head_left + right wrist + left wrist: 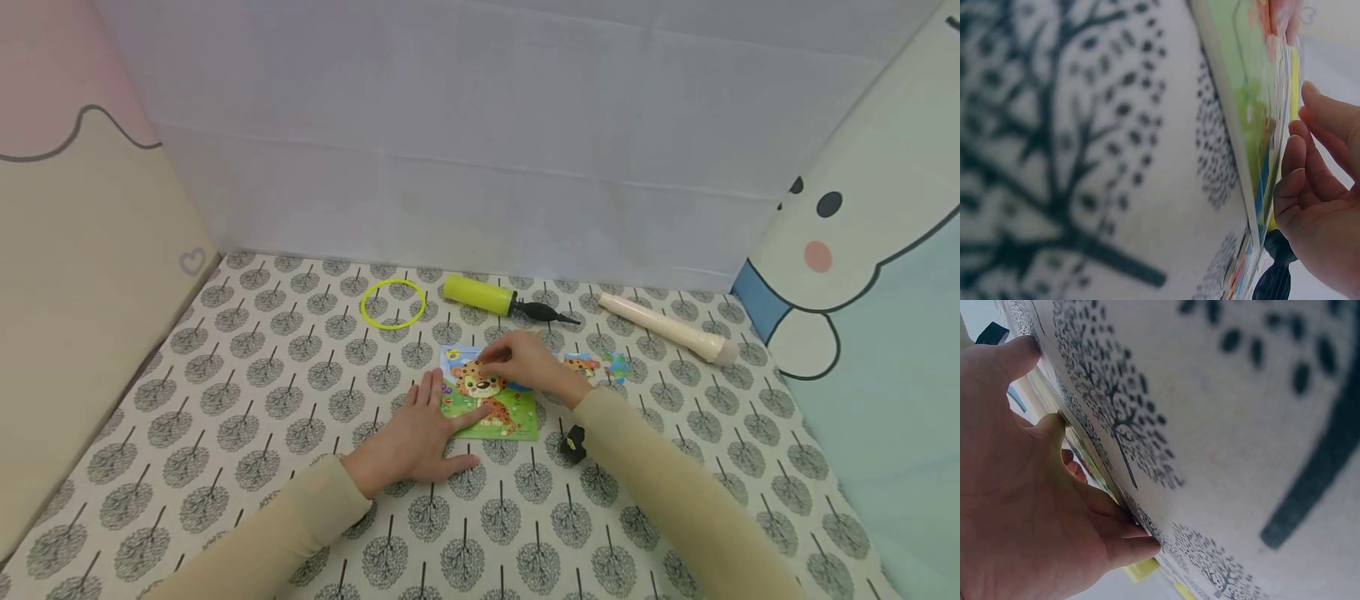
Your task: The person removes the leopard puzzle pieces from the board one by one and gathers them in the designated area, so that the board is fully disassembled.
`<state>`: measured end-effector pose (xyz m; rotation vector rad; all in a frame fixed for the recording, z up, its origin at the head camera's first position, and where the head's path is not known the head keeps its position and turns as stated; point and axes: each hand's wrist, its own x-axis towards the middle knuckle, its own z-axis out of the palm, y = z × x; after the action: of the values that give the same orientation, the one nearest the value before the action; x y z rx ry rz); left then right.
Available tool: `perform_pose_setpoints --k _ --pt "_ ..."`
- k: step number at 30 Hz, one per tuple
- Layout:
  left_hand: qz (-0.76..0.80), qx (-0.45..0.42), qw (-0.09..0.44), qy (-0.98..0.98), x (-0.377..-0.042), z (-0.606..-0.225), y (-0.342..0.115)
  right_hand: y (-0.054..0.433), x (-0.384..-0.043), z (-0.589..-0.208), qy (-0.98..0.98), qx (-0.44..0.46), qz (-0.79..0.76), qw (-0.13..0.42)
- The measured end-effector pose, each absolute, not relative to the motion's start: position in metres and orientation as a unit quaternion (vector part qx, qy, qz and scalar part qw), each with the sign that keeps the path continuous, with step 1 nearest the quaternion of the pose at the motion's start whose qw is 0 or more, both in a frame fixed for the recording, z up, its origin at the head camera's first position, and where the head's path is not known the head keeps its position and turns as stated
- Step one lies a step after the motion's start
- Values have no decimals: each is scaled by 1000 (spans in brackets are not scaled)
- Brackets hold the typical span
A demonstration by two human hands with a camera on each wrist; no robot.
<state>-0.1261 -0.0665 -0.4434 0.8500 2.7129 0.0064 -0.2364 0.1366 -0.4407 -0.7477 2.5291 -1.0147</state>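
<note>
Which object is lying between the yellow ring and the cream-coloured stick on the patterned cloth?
A yellow hand pump with a black nozzle lies between the ring and the stick; the head view shows this.

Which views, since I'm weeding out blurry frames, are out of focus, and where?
Head: leopard picture small but readable; left wrist: patterned cloth blurs at right, left hand clearer; right wrist: cloth badly blurred at left, right hand sharper.
</note>
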Motion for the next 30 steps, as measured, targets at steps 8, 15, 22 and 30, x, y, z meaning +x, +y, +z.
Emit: perform_pose_setpoints --k 8,15,22,30 --pt "8 292 149 945 -126 -442 -67 124 -237 -443 885 -279 -330 174" --pt "7 295 143 945 -125 -441 -67 118 -236 -444 880 -288 -328 188" --pt "9 303 139 943 -125 -441 -67 117 -237 -445 883 -294 -319 179" --pt "4 304 149 941 -126 -439 -67 116 -236 -442 881 -281 -328 194"
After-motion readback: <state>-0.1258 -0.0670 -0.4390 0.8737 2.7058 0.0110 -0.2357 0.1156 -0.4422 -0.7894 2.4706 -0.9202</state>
